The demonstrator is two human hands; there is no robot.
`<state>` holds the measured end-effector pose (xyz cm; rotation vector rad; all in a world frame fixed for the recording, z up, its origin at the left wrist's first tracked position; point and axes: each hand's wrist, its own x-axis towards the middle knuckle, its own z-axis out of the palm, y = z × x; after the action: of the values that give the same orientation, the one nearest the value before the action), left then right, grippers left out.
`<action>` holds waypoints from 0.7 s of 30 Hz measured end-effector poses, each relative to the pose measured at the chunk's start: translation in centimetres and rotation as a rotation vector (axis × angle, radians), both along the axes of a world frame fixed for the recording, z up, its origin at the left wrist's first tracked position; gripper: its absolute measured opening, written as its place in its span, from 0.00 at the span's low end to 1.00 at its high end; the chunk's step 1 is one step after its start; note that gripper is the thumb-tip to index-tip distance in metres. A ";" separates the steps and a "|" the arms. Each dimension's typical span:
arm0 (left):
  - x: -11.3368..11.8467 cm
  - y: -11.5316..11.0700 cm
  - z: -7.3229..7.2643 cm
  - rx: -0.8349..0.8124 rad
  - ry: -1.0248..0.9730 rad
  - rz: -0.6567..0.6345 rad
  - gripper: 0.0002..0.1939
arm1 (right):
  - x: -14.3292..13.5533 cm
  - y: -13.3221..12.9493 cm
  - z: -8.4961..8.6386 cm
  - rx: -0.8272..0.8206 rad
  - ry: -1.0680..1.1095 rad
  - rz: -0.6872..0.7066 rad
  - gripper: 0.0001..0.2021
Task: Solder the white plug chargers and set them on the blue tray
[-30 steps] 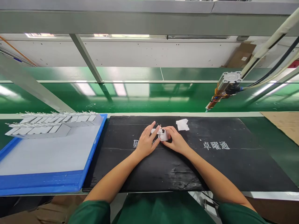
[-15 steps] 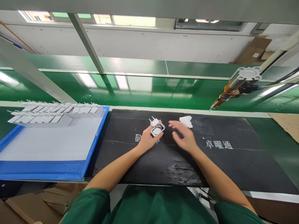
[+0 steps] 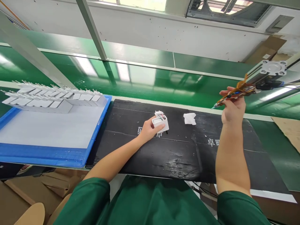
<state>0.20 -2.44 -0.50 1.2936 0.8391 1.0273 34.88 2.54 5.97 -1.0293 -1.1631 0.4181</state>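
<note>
My left hand [image 3: 150,128] is closed on a white plug-in charger [image 3: 161,125], held above the black mat. The charger's casing is open at the top, and small wires and parts show inside. At the far right, my right hand [image 3: 233,104] is wrapped round the orange-taped body of a hanging dispensing-type tool [image 3: 246,89] with a square metal cylinder at its upper end. The tool's thin tip points down and to the left. Some of my right fingers are hidden behind the tool. Between my hands, a crumpled white piece of tissue [image 3: 189,118] lies on the mat.
Rows of white chargers with pins up stand on a white sheet in a blue tray [image 3: 85,156] at the left. A black mat [image 3: 150,156] with white characters covers the bench. A cardboard sheet [image 3: 287,126] lies at the right, and a metal post [image 3: 91,29] rises behind.
My right hand has moved up and right from beside the charger and taken hold of the hanging tool. My left hand has tilted the charger. The view has shifted slightly.
</note>
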 end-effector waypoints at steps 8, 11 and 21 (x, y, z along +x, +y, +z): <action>0.1 0.9 0.0 -0.158 0.043 0.031 0.28 | -9.1 -2.9 1.4 -0.038 -0.105 0.267 0.28; 0.2 1.3 -0.5 -0.087 0.121 0.069 0.24 | -12.2 -4.4 2.1 -0.038 -0.177 0.413 0.33; 0.4 1.0 -0.7 0.144 0.273 0.089 0.19 | -18.9 -6.4 2.6 0.090 -0.158 0.549 0.28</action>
<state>0.61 -1.43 -1.20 1.5537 1.0521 1.0093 15.95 -3.83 8.61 -0.6619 -1.5952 0.7158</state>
